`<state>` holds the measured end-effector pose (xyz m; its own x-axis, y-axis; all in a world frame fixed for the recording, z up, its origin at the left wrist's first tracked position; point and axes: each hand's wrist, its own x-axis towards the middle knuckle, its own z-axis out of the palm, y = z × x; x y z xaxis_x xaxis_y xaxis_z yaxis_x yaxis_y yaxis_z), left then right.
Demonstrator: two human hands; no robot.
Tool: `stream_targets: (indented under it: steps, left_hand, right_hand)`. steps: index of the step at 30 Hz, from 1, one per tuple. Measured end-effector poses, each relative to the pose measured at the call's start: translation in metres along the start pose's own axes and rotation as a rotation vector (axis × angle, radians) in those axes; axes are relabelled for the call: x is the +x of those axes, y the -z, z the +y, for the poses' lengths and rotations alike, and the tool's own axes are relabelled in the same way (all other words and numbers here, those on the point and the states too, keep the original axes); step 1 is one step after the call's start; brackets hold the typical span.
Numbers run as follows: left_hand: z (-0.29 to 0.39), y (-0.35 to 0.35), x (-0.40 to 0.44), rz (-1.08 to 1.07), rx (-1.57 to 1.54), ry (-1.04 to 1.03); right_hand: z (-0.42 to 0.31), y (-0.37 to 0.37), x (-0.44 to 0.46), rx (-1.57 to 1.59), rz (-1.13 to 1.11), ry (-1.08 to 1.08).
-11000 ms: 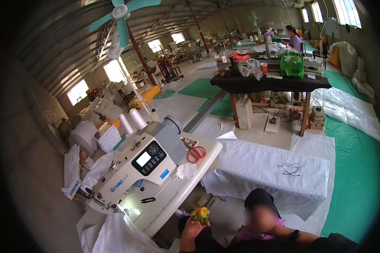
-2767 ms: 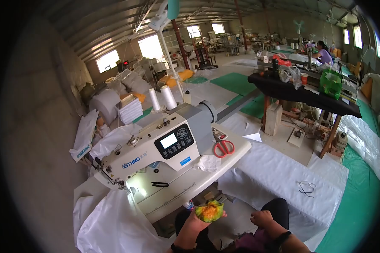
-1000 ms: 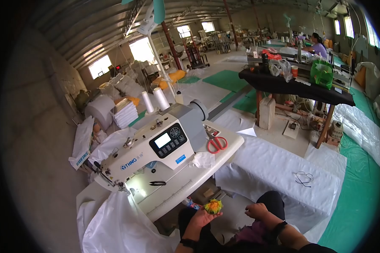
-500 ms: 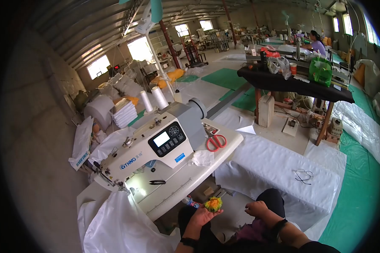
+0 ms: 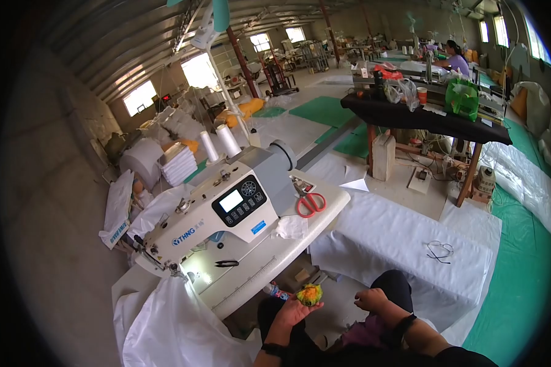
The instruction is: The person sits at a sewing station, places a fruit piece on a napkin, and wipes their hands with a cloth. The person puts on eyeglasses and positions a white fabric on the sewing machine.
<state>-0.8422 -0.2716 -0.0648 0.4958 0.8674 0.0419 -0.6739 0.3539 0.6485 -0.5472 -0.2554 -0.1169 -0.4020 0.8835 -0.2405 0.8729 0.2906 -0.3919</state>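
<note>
Fingers of the left hand (image 5: 292,313) wrap around the piece of fruit (image 5: 310,295)!
Orange and green, it's up between the knees (image 5: 393,285), near the edge of the white sewing table (image 5: 257,258); across by the right knee, the right hand (image 5: 371,300) curls loosely, closed or not I can't tell, and red-handled scissors (image 5: 311,206) lie on the table.

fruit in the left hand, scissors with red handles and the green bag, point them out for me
Fruit (image 5: 310,295): head view, on its orange flesh
Scissors (image 5: 310,204): head view, on the red handles, near where the loops meet
Green bag (image 5: 461,100): head view, on the middle of its side
</note>
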Motion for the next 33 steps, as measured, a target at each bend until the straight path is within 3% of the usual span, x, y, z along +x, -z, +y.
stream_targets:
  steps: [24, 27, 29, 31, 33]
  left_hand:
    - [0.003, 0.004, 0.001, -0.113, -0.116, -0.009]
    - [0.009, -0.003, 0.004, -0.095, -0.137, -0.063]
    - [0.017, -0.014, 0.012, 0.007, -0.163, -0.231]
    - [0.040, -0.036, 0.028, -0.060, -0.145, -0.314]
    - [0.066, -0.079, 0.038, -0.039, 0.073, -0.465]
  right_hand:
    - [-0.011, 0.020, -0.011, -0.012, -0.038, 0.033]
    - [-0.008, 0.017, -0.010, -0.034, -0.032, 0.054]
    - [-0.006, 0.013, -0.011, -0.065, -0.013, 0.063]
    - [0.000, 0.003, -0.010, -0.088, 0.034, 0.092]
    - [-0.005, 0.011, -0.014, -0.025, 0.004, 0.052]
